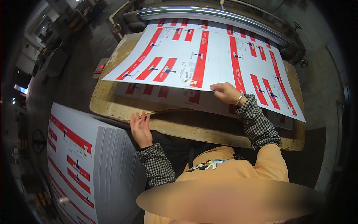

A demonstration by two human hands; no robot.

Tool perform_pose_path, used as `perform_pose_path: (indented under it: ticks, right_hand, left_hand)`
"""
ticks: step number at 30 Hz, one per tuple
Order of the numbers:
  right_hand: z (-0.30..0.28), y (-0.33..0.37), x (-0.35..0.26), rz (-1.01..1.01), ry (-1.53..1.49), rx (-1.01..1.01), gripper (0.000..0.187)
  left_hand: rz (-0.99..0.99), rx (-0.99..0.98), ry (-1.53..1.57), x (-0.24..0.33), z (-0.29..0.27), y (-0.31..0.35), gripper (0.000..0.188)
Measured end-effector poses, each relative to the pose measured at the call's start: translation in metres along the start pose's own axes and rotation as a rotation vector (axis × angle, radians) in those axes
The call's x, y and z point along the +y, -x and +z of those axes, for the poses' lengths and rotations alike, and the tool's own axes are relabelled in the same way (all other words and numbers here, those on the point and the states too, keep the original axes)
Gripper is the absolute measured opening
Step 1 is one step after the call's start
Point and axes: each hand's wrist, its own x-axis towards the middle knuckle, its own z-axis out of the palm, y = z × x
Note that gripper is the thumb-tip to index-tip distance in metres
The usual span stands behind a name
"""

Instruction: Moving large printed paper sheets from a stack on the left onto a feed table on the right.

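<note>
A large white printed sheet (220, 67) with red strips lies raised over the board, its far edge by the metal roller (223, 15). My right hand (225, 92) pinches the sheet's near edge close to its middle, thumb on top. A second printed sheet (164, 92) shows beneath it on the worn wooden board (102, 100). My left hand (141, 128) is open, fingers spread and pointing away from me, at the board's near edge. It holds nothing. Checked sleeves cover both forearms.
To the left stands a thick stack of similar printed sheets (74, 149), its layered edges facing me. Small knobs (304, 63) stick out at the right end of the roller machine. A box with a red light (100, 67) sits left of the board.
</note>
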Motion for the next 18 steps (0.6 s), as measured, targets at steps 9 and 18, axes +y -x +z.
perform_pose_path:
  ticks: [9, 18]
  right_hand:
    - [0.068, 0.035, 0.052, -0.102, 0.108, -0.043, 0.022]
    - [0.054, -0.037, 0.084, 0.387, 0.193, -0.043, 0.055]
  left_hand:
    - [-0.044, 0.089, 0.409, 0.015, 0.008, 0.005, 0.082]
    - [-0.005, 0.089, 0.387, 0.012, 0.004, 0.003, 0.082]
